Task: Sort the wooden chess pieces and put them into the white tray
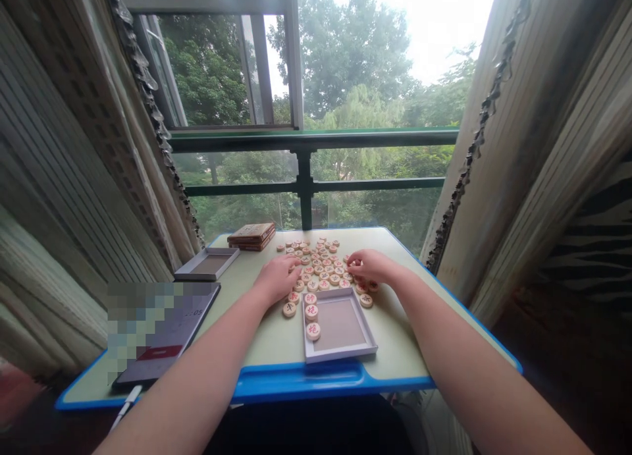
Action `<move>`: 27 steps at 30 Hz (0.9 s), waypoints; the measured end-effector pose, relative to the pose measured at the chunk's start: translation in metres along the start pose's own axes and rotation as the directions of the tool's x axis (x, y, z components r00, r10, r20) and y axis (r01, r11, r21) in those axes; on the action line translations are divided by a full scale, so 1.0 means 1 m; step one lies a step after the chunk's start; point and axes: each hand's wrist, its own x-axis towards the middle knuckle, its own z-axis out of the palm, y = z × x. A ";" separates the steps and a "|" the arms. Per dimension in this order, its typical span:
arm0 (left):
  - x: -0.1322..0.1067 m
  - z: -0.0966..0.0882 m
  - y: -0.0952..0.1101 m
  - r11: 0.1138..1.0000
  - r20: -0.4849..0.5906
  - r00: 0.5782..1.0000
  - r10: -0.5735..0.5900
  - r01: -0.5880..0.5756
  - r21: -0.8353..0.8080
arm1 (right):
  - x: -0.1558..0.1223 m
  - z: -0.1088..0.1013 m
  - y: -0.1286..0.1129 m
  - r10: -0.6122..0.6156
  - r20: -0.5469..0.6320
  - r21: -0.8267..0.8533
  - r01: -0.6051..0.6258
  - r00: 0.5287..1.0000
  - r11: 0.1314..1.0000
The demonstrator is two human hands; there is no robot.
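Observation:
Several round wooden chess pieces (316, 261) with red and dark characters lie scattered on the pale green table (276, 340). My left hand (278, 277) rests on the left side of the pile, fingers curled over a piece. At the pile's right side, my right hand (368, 265) has its fingers bent down onto the pieces. A grey shallow box (345, 330) sits just in front of both hands, with three pieces (311, 314) lined along its left inner edge.
A second grey tray (207, 263) and a folded wooden board (251, 235) lie at the table's back left. A phone (165, 336) with a white cable sits front left. The table has a blue rim (306, 379). Curtains flank a window with a green railing (306, 139).

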 end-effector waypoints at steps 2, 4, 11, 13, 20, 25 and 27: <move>0.001 0.000 -0.001 1.000 0.001 1.000 0.007 -0.007 -0.004 | 0.001 0.001 0.001 0.007 0.007 0.028 -0.007 1.000 1.000; 0.001 -0.001 -0.002 1.000 0.005 1.000 0.019 -0.019 -0.008 | 0.001 0.000 0.000 0.026 -0.034 0.050 -0.024 0.999 0.998; 0.002 -0.005 0.002 0.995 -0.018 0.997 0.078 -0.078 -0.057 | -0.018 -0.012 -0.029 -0.151 -0.060 0.372 0.163 0.987 0.914; 0.002 -0.009 0.006 0.990 -0.032 0.995 0.098 -0.101 -0.100 | -0.029 -0.013 -0.042 -0.356 0.092 0.510 0.263 0.930 0.819; 0.001 -0.013 0.011 0.987 -0.027 0.994 0.104 -0.107 -0.119 | -0.054 -0.004 -0.075 -0.596 0.203 0.381 0.498 0.777 0.779; 0.000 -0.014 0.012 0.991 -0.040 0.993 0.107 -0.110 -0.080 | -0.054 0.007 -0.080 -0.635 0.168 0.294 0.577 0.754 0.762; -0.001 -0.016 0.014 0.991 -0.040 0.994 0.105 -0.108 -0.078 | -0.053 0.010 -0.080 -0.632 0.157 0.262 0.585 0.759 0.768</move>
